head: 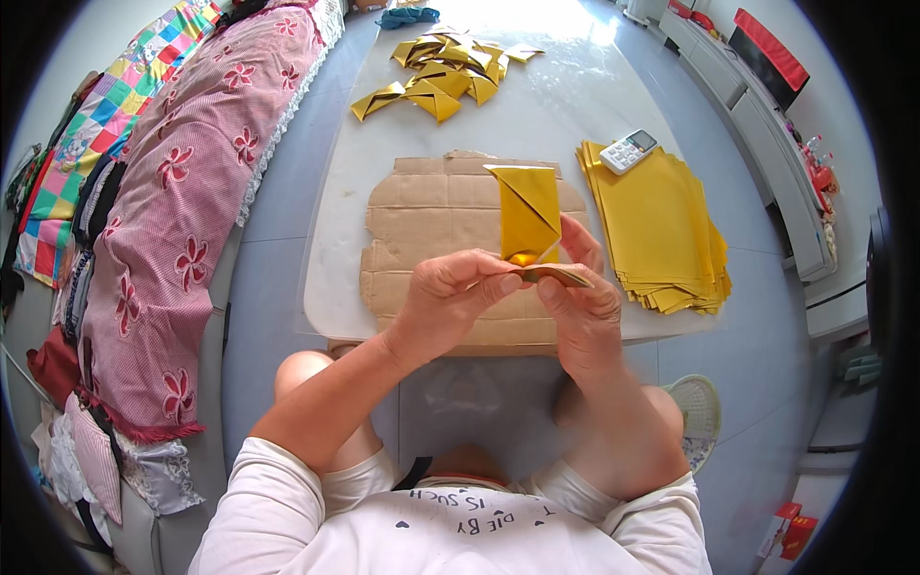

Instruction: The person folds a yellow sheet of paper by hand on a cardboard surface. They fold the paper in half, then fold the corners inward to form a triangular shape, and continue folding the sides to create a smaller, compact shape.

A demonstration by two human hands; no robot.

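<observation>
Both hands pinch the lower end of one sheet of gold foil paper (530, 212), which stands up above the fingers with a diagonal fold across it. My left hand (467, 287) grips its lower edge between thumb and fingers. Close beside it, my right hand (586, 287) holds a folded flap at the bottom right, with some fingers behind the paper. Beneath the hands lies a flattened piece of brown cardboard (431, 230). A stack of flat gold sheets (650, 230) is on the right, and a pile of folded gold pieces (449, 72) lies at the table's far side.
A white remote control (629, 152) rests on the stack's far end. The pale table (334, 266) carries a teal cloth (407, 18) at its far end. On the left stands a sofa with a pink flowered cover (172, 172); a low cabinet (762, 144) lines the right side.
</observation>
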